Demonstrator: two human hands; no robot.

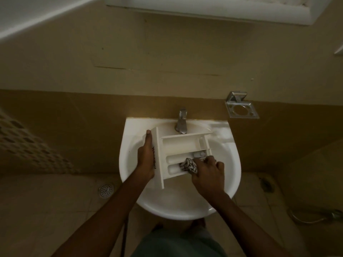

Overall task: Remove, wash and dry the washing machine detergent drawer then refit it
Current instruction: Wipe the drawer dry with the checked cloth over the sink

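The left hand (146,156) gripped the detergent drawer (181,144) over the sink (128,164); the right hand (206,172) pinched a patterned cloth (188,164) into its near compartment. Probably wiping; far compartment next.

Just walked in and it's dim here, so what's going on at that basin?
A person holds a washing machine detergent drawer over a white sink. The left hand grips its front panel; the right hand pushes a patterned cloth into one of its near compartments. The drawer is out of the machine, being wiped.
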